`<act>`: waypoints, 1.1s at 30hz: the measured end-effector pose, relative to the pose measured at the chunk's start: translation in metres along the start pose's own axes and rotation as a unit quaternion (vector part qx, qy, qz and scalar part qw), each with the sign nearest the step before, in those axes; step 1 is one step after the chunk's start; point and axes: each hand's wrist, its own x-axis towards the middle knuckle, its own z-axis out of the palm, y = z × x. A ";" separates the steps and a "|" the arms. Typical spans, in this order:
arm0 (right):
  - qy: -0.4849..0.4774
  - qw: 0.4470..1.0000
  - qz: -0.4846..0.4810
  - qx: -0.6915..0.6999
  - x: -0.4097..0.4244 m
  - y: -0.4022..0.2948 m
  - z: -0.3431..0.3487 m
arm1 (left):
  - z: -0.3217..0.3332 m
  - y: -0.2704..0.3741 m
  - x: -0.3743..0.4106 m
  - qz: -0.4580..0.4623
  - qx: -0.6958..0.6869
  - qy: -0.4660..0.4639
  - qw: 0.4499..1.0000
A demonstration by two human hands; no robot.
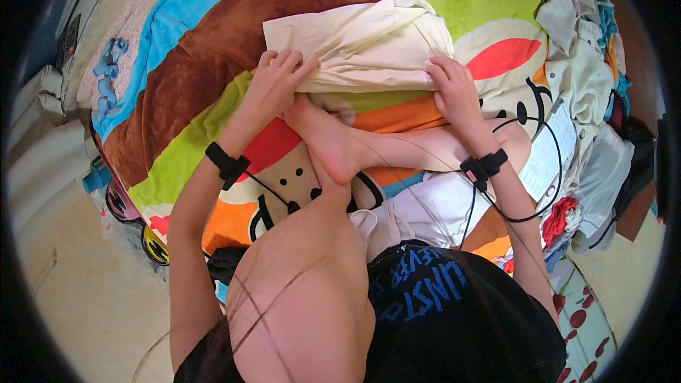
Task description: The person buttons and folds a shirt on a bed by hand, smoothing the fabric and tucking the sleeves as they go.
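Note:
A cream-coloured cloth garment [367, 42], folded into a long shape, lies on a patterned plush blanket [213, 37] in front of my crossed legs. My left hand [284, 72] grips its near left part, fingers curled over the fabric. At the near right corner, my right hand [452, 85] pinches the edge between thumb and fingers. Creases run across the fabric between the two hands. Each wrist wears a black strap with a small device and a cable.
Piled clothes [580, 64] line the right side, with a paper sheet [553, 143] beside my right knee. A blue ribbon-like item [108, 74] lies at the upper left. A black cable [558, 170] loops by my right wrist. Black cloth [229, 263] lies near my left thigh.

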 end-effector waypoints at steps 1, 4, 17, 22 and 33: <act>-0.017 1.000 -0.006 0.011 0.005 -0.001 -0.006 | -0.003 -0.001 -0.001 0.000 -0.014 -0.024 1.000; -0.056 0.996 -0.012 0.062 0.022 -0.003 -0.029 | -0.013 -0.004 0.003 -0.004 -0.061 -0.066 0.996; 0.000 0.992 -0.049 0.120 0.103 -0.024 -0.011 | -0.028 -0.004 -0.003 -0.047 -0.250 -0.073 0.964; -0.020 0.992 -0.054 0.113 0.061 -0.012 -0.005 | -0.015 0.000 0.000 -0.163 -0.254 -0.060 0.952; 0.028 0.954 0.126 0.271 0.047 0.036 -0.011 | 0.006 0.022 0.032 -0.089 -0.100 -0.009 0.991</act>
